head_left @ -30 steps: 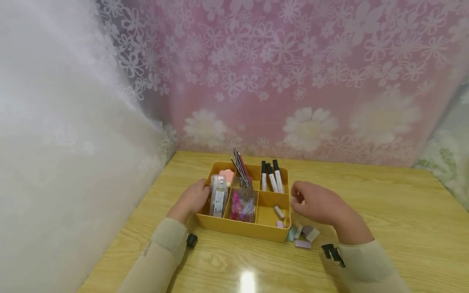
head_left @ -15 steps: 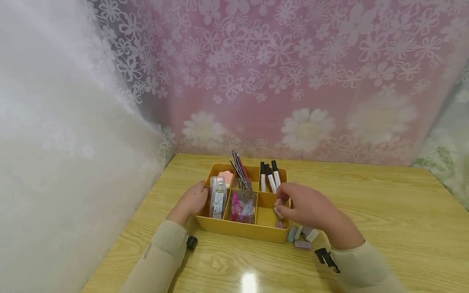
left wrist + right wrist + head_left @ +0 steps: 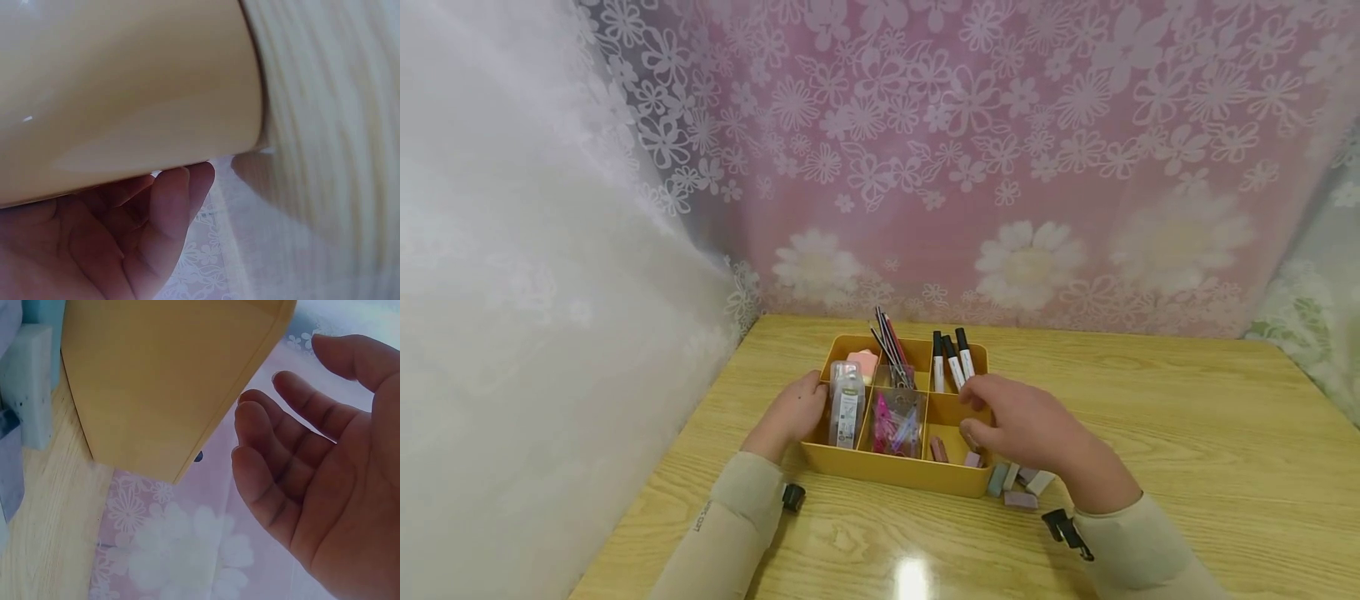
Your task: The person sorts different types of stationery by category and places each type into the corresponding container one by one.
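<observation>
A yellow divided organizer box (image 3: 887,472) sits on the wooden table. At its left side, my left hand (image 3: 790,412) holds the wall near the rim; the left wrist view has its curled fingers (image 3: 169,200) against the outer wall. My right hand (image 3: 1026,421) hovers over the front right compartment, its fingers loosely bent and parted, nothing between them. Inside that compartment lie a brownish-pink eraser block (image 3: 938,450) and a lilac block (image 3: 973,459); the hand hides part of it. Several more blocks, one pale blue (image 3: 997,481) and one lilac (image 3: 1020,500), lie outside the box's right front corner.
Other compartments hold black-capped markers (image 3: 953,362), pencils (image 3: 889,342), a pink item (image 3: 863,363), a clear bottle-shaped pack (image 3: 847,404) and a clear bag with pink and purple pieces (image 3: 897,421). A floral curtain (image 3: 925,167) hangs behind the table (image 3: 1150,400).
My right hand has moved left from beside the box to over the front right compartment. A brownish-pink eraser block now lies there, and the fingers have parted. My left hand stays put.
</observation>
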Demonstrator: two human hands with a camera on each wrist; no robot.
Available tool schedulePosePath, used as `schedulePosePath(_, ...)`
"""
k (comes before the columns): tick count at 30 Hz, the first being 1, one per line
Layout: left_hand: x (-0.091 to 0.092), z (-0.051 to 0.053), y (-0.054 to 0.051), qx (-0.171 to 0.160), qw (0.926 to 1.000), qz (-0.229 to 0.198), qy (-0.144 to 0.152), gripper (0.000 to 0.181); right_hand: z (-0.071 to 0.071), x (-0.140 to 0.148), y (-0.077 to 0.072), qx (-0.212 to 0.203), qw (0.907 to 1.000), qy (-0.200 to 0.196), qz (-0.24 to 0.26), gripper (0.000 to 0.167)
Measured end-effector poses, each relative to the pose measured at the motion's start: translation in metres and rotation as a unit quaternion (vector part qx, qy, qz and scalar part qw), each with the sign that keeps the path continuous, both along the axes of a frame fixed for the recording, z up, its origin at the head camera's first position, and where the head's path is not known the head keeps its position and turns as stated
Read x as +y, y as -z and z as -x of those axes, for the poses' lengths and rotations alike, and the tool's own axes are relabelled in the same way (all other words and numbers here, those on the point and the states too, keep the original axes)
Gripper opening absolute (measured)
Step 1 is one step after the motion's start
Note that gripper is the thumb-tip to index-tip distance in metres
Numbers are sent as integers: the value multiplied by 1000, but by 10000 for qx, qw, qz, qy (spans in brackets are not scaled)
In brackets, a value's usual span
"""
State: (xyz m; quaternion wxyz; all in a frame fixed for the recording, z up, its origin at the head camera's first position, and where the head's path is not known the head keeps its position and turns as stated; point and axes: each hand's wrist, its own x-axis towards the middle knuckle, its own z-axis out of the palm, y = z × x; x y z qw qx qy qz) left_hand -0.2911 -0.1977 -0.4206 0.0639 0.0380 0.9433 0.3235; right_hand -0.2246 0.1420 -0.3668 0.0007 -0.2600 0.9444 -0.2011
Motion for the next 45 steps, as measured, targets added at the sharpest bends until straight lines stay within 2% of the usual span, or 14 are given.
schedulePosePath(8, 0, 1, 3, 76, 10000, -38, 16, 47, 1, 9, -4, -1, 10000, -52, -18, 11)
schedulePosePath(15, 0, 2, 4, 94, 9999, -5, 35, 47, 2, 24, -3, -267, 9989, 188, -322, 12)
schedulePosePath(20, 0, 2, 5, 67, 10000, -15, 14, 45, 4, 29, 3, -954, 9934, 271, -576, 13)
schedulePosePath(26, 0, 2, 5, 23, 10000, -69, -42, 45, 6, 29, 14, -1930, 9792, 283, -556, 15)
schedulePosePath(32, -1, 3, 4, 49, 10000, 6, -1, 46, 4, 24, 25, -2463, 9656, 647, -533, 27)
schedulePosePath(35, -1, 2, 4, 45, 10000, 27, 26, 46, 4, 22, 29, -2481, 9647, 625, -621, 29)
schedulePosePath(45, 0, 1, 3, 37, 10000, -37, 12, 47, 6, 20, 34, -2334, 9679, 536, -761, 20)
